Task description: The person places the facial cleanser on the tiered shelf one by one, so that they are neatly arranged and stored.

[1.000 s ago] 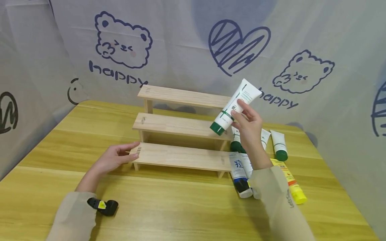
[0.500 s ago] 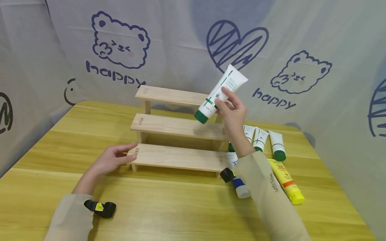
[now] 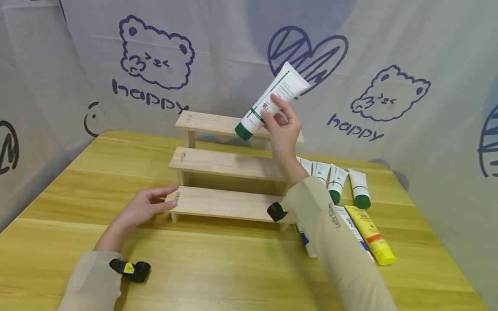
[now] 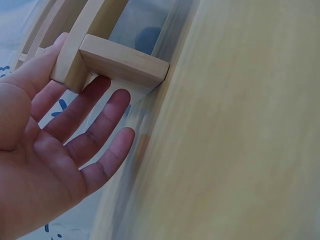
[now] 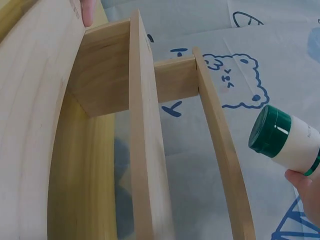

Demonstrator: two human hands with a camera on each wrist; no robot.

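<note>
My right hand (image 3: 285, 129) pinches a white tube (image 3: 272, 99) with a green cap between thumb and fingers. The tube is tilted, cap down to the left, in front of the top tier of a three-tier wooden stand (image 3: 229, 162). In the right wrist view, the green cap (image 5: 271, 131) appears beyond the stand's top board. At the left end of the lowest tier, my left hand (image 3: 144, 205) grips the board's end with thumb and forefinger. The left wrist view shows its other fingers (image 4: 95, 142) spread beside the stand's leg (image 4: 125, 62).
Several white tubes with green caps (image 3: 359, 188) lie right of the stand on the wooden table (image 3: 210, 268). A yellow tube (image 3: 371, 235) and white-and-blue tubes (image 3: 307, 242) lie nearer, partly behind the right sleeve. A printed cloth (image 3: 229, 56) hangs behind the table.
My right hand has carried the white tube up and to the left, from beside the stand's right end to its top tier. The left hand has stayed at the lowest board's end.
</note>
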